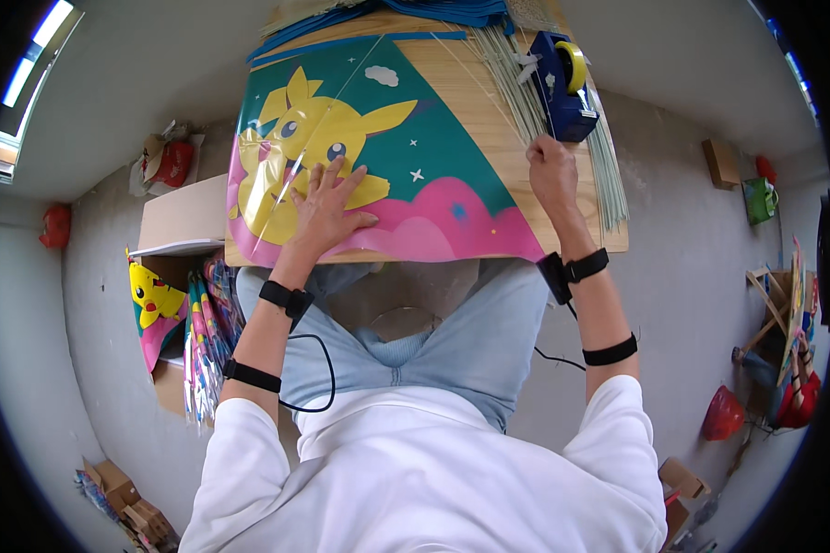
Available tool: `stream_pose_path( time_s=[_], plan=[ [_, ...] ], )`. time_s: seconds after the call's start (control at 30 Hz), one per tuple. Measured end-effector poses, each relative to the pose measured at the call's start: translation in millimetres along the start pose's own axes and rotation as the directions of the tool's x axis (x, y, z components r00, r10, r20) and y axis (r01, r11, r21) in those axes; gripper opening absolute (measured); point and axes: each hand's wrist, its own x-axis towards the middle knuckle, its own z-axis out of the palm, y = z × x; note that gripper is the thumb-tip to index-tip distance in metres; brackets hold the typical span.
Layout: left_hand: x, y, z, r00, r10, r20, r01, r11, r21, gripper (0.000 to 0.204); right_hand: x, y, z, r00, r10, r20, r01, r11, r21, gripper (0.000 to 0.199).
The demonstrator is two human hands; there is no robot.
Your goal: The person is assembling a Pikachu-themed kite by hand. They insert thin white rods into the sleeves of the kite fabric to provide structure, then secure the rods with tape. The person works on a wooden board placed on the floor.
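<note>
Already the kite sheet (378,157) lies spread across the bench (489,101) at upper centre, the left hand (327,207) pressing it flat with splayed fingers, the right hand (551,170) pinching a thin stick (516,92) beside the tape dispenser (563,88), apparently not yet fixed on.

I take this for a small kite-making workshop, likely a home one. A wooden table (563,241) carries a printed kite sheet (406,157) with a yellow cartoon figure, a bundle of thin sticks (609,184) and a blue tape dispenser (563,88). More blue sheets (415,14) lie stacked at the far edge. Beside the seat I see finished kites (198,346) leaning in a row by cardboard boxes (184,217) (same yellow figure on them). The floor (692,267) is bare grey concrete, with wooden frames (775,304) and red bags (724,415) scattered at the right.
</note>
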Motion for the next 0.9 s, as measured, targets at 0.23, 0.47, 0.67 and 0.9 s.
stream_pose_path(
  time_s=[0.23,0.47,0.67,0.9],
  plan=[
    [3.4,0.4,3.5,0.998,-0.054,0.01,0.054,0.998,0.036,0.082,-91.8,16.7,-18.7,0.999,-0.009,0.054,-0.002,0.981,0.196,0.004],
    [-5.1,16.8,-2.7,0.996,-0.002,-0.087,0.0,1.0,-0.018,0.075,-88.1,-1.8,-11.3,0.978,-0.029,0.207,-0.055,0.92,0.389,0.006],
    [4.0,39.0,6.3,0.988,0.151,-0.034,-0.154,0.98,-0.126,0.068,-65.6,-19.8,-6.0,0.876,0.179,0.448,-0.344,0.883,0.32,0.009],
    [11.2,84.9,10.3,0.985,0.151,0.084,-0.145,0.987,-0.075,0.066,-78.0,5.9,-17.0,0.997,0.066,-0.037,-0.067,0.997,-0.032,0.007]
  ],
)
